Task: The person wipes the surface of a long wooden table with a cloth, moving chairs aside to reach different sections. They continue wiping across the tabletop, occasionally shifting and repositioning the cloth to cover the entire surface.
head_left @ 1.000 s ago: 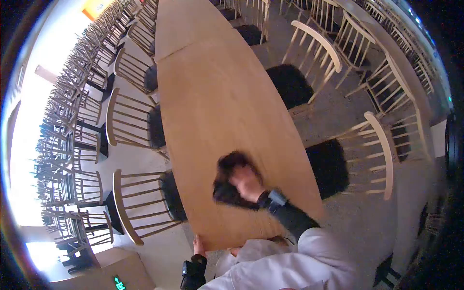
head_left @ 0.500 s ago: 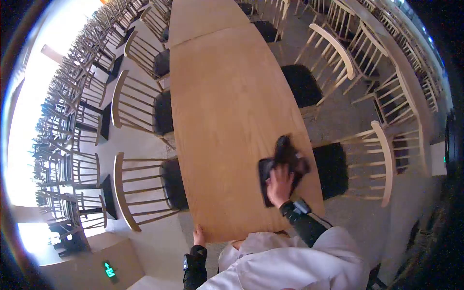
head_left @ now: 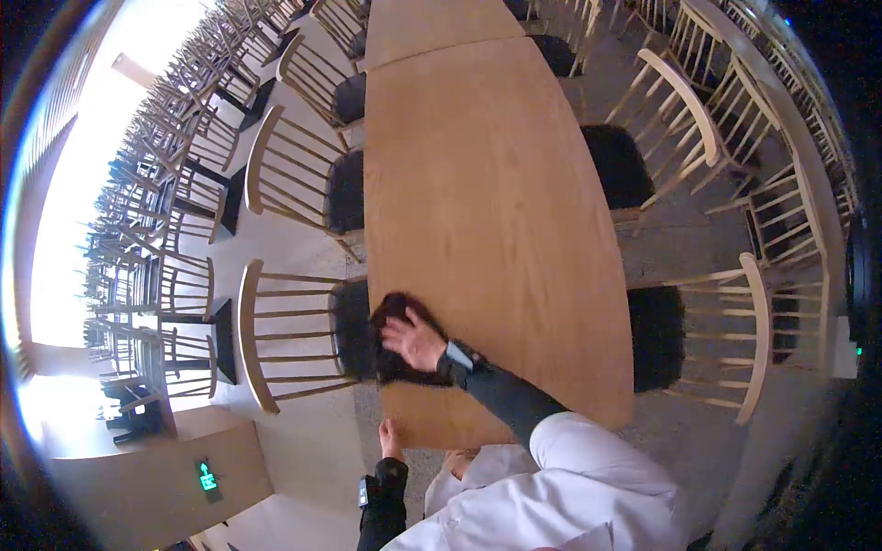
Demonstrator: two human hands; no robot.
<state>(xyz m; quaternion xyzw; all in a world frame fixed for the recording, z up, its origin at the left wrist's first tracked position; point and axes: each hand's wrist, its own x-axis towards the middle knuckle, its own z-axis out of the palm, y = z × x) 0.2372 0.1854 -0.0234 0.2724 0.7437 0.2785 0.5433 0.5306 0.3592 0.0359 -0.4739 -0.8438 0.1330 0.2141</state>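
A dark cloth (head_left: 397,369) lies bunched on the wooden table (head_left: 487,211), at its left edge close to the near end. My right hand (head_left: 415,342) presses flat on top of it with the fingers spread, the arm reaching across the table from the right. Part of the cloth is hidden under the palm and smeared by motion. At the near left corner, my left hand (head_left: 391,441) is closed around the table's edge; some of its fingers are hidden. Both wrists wear dark bands with a small device.
Spindle-back chairs with dark seats line both sides, including a left chair (head_left: 266,335) and a right chair (head_left: 755,340) close by. Many chairs are stacked on tables at far left. A low wall with a green exit sign (head_left: 208,476) stands lower left.
My right hand has swept the cloth leftward across the table, from the right side to the left edge. My left hand stays at the near corner. The view has shifted slightly.
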